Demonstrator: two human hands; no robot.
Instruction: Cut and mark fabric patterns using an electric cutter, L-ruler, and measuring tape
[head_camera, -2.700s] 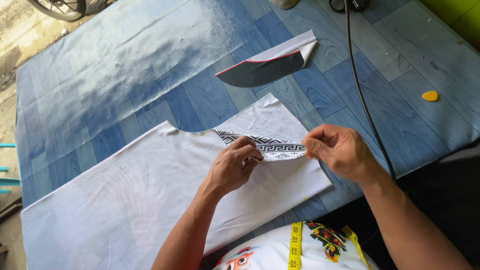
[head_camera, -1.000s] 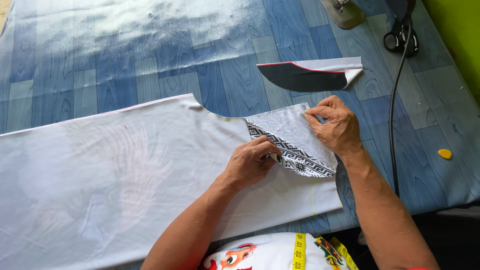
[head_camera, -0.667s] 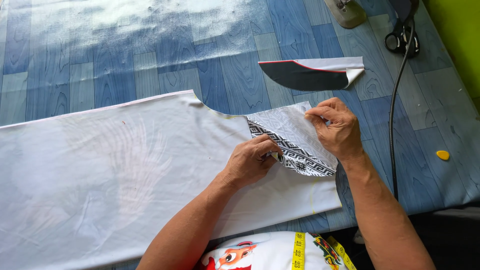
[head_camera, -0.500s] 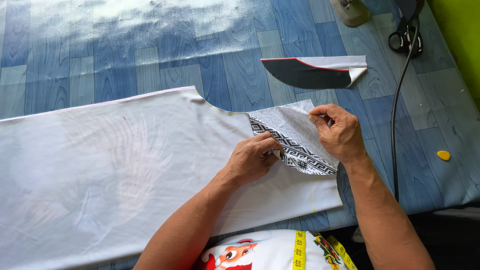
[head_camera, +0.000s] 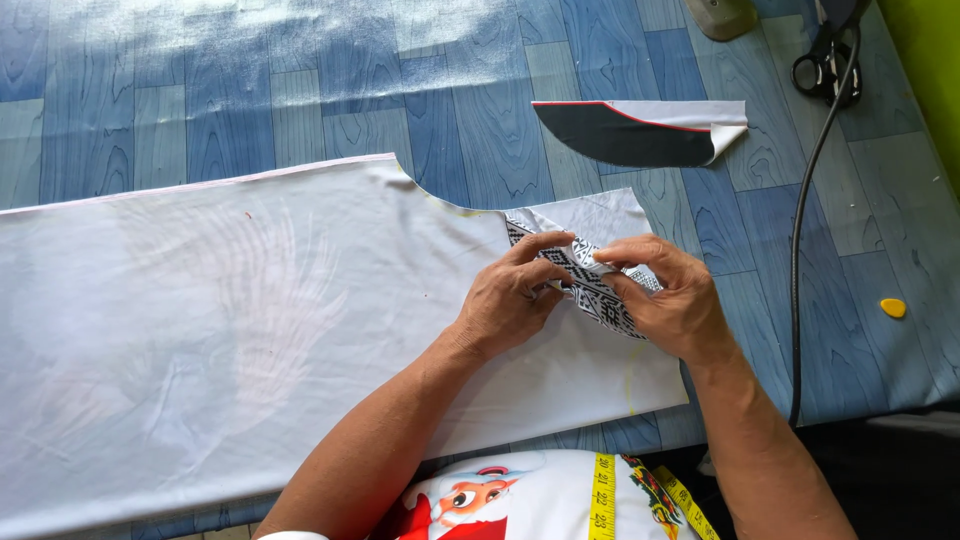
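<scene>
A large white fabric panel (head_camera: 250, 320) with a curved neckline cut lies flat on the blue wood-patterned table (head_camera: 330, 90). At its right shoulder a strip of black-and-white patterned trim (head_camera: 590, 280) runs diagonally. My left hand (head_camera: 510, 295) pinches the trim from the left, fingers bent over it. My right hand (head_camera: 670, 295) grips the same strip from the right, and the two hands nearly touch. Part of the trim is hidden under my fingers.
A separate curved piece of dark fabric with a red edge and white facing (head_camera: 635, 130) lies beyond the panel. Black scissors (head_camera: 825, 65) and a black cable (head_camera: 800, 250) sit at the right. A yellow chalk piece (head_camera: 892, 307) lies near the right edge. A yellow tape measure (head_camera: 603, 495) hangs on my chest.
My right hand has moved down and left from the panel's upper corner to meet my left hand on the trim. The view has shifted slightly.
</scene>
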